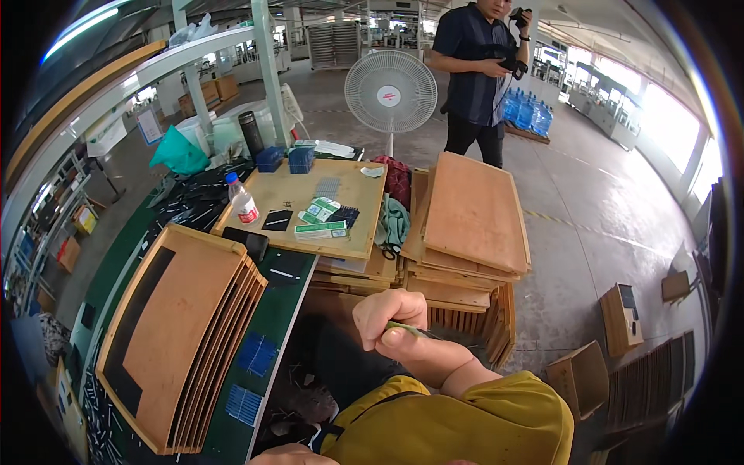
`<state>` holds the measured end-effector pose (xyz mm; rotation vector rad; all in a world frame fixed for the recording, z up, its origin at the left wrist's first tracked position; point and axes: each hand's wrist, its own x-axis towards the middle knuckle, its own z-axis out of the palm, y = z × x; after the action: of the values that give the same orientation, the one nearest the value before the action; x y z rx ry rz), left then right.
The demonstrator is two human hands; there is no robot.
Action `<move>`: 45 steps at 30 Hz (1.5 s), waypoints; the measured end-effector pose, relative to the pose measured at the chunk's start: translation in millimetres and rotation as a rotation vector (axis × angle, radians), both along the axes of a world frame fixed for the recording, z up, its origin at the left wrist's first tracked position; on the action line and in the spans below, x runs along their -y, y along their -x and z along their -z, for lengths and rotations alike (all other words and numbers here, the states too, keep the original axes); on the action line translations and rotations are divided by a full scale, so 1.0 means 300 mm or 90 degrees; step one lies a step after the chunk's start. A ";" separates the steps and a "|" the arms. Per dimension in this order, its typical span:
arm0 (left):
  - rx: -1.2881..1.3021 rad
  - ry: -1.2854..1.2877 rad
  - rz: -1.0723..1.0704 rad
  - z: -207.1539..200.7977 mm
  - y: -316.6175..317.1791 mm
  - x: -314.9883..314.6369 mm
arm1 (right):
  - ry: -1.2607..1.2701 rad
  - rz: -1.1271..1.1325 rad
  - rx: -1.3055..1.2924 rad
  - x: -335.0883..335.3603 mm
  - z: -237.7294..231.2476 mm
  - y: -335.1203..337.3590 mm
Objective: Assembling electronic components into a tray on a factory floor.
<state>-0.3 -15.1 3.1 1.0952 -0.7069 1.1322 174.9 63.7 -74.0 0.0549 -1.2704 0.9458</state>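
Right hand: the right hand (390, 314) is raised in front of the yellow sleeve (496, 418), above the dark gap beside the surface (271, 325).
Right-hand fingers: clenched around a thin green-handled tool (408, 329); its slim metal tip projects to the right of the knuckles.
Tool position: held in the air, clear of the surface, near the lower stack of wooden boards (457, 298).
Left hand: only a sliver of skin shows at the bottom edge of the view; its fingers are hidden, so their state cannot be told.
Tray stack: a leaning stack of wooden trays (186, 341) rests on the green surface to the left of the right hand, well apart from it.
Blue parts: two small blue comb-like pieces (256, 353) lie on the surface just beside the tray stack.
Work board: a flat wooden board (360, 205) farther back carries a plastic bottle (242, 199), green-and-white boxes (321, 219) and small dark parts.
Board pile: a tall pile of wooden panels (474, 213) stands to the right of the work board.
Fan: a white pedestal fan (390, 91) stands behind the work board.
Other person: a person in a dark shirt (474, 66) stands on the floor beyond the fan.
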 end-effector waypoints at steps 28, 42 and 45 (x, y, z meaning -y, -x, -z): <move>0.045 0.105 -0.002 0.005 -0.013 0.012 | 0.001 0.041 0.043 0.005 -0.008 -0.007; 0.061 0.061 0.010 0.013 -0.017 -0.009 | 0.003 0.002 0.075 0.007 0.005 0.003; 0.071 0.069 -0.011 0.028 -0.008 -0.002 | 0.013 -0.012 0.066 0.007 -0.006 0.021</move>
<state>2.2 -14.5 -5.3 0.9539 -0.7156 1.2397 168.5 61.5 -72.2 0.0014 -1.3583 0.9878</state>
